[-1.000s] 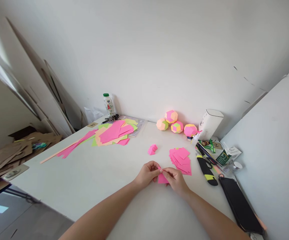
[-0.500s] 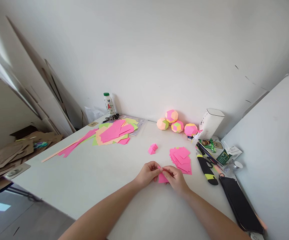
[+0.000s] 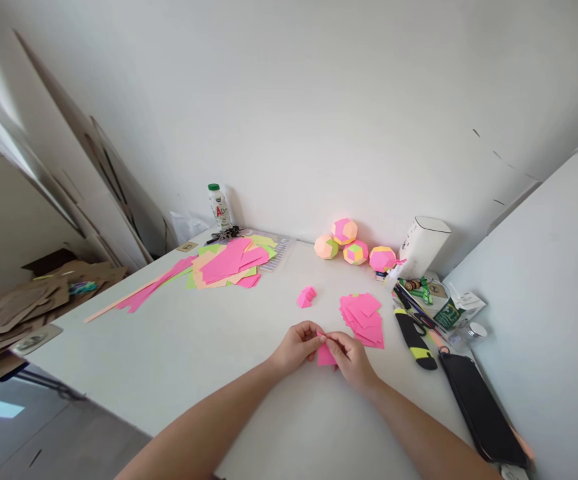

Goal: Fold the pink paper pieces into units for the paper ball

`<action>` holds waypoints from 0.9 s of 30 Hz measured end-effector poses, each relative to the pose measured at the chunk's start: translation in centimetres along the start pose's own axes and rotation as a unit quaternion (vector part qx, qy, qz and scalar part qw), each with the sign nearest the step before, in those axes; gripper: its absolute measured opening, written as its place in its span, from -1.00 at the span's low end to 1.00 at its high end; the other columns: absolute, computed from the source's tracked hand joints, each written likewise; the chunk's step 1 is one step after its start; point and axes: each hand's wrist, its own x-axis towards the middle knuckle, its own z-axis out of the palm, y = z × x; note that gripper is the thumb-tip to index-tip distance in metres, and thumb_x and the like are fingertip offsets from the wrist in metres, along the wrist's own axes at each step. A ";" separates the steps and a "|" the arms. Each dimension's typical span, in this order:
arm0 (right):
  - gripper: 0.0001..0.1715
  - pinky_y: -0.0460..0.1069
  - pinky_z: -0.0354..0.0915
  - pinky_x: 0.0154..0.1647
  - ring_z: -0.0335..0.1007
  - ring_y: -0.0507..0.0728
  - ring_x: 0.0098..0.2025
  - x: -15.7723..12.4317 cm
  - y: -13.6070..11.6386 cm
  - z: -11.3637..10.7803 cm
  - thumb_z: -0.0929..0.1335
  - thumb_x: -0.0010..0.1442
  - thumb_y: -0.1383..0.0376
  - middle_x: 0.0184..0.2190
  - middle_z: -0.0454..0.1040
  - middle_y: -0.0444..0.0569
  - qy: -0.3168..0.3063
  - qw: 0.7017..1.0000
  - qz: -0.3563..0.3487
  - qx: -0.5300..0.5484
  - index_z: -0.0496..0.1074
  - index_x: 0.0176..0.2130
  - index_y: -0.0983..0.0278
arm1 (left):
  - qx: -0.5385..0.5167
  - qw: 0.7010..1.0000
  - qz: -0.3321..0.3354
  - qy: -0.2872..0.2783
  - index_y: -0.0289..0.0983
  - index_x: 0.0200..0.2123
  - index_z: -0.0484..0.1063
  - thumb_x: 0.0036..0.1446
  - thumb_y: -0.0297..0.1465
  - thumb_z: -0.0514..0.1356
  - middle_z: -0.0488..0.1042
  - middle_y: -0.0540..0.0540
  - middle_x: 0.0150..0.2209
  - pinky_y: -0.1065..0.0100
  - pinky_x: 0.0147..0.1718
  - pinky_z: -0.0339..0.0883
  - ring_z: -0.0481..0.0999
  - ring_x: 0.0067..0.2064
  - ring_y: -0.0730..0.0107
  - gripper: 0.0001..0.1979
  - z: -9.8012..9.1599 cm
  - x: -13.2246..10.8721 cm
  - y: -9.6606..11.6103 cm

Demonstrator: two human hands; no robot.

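Observation:
Between my two hands, just above the white table [image 3: 193, 360], is a small piece of pink paper [image 3: 325, 356]. My left hand [image 3: 299, 345] pinches its upper left edge with thumb and fingers. From the other side my right hand [image 3: 349, 357] pinches its upper right edge, the fingertips of both hands nearly meeting. Part of the paper is hidden behind the fingers. Just beyond my hands lies a small folded pink paper piece [image 3: 307, 297]. A loose pile of pink paper pieces [image 3: 363, 320] is close to my right hand.
Several faceted paper balls [image 3: 343, 231] sit by the wall. Coloured paper sheets [image 3: 223, 261], a bottle [image 3: 219, 208] and keys [image 3: 225, 235] are at the back left. On the right are a black and yellow cutter [image 3: 415, 339], a phone [image 3: 481, 407] and a white container [image 3: 425, 247].
Both hands keep their pinch on the pink paper, with hardly any movement of the fingers. The whole view has shifted very slightly.

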 end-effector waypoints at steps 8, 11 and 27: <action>-0.67 -0.10 0.33 -0.66 0.35 0.05 -0.57 0.0 0.7 0.1 0.28 0.19 0.12 -0.37 0.51 0.02 0.054 0.998 -0.038 -0.008 0.48 -0.18 0.27 | 0.010 1.000 0.014 0.007 -0.30 -0.37 0.33 -0.03 -0.16 0.24 0.28 0.10 -0.59 0.49 -0.64 0.11 0.25 -0.64 0.61 -0.68 0.2 0.0 0.1; -0.66 -0.09 0.31 -0.69 0.31 0.03 -0.63 0.0 0.8 -0.1 0.27 0.20 0.12 -0.39 0.52 0.02 0.064 0.997 -0.036 -0.015 0.49 -0.17 0.27 | 0.013 1.000 0.012 0.016 -0.28 -0.30 0.33 -0.05 -0.18 0.26 0.27 0.10 -0.52 0.49 -0.63 0.13 0.26 -0.64 0.64 -0.67 0.2 -0.1 0.3; -0.69 0.02 0.47 -0.45 0.49 0.22 -0.28 0.2 1.2 -0.2 0.32 0.17 0.18 -0.27 0.57 0.06 0.074 0.996 -0.048 -0.029 0.53 -0.14 0.25 | -0.010 1.000 0.014 0.008 -0.28 -0.25 0.34 -0.05 -0.25 0.27 0.25 0.10 -0.47 0.48 -0.63 0.16 0.25 -0.64 0.67 -0.68 -0.1 0.1 0.1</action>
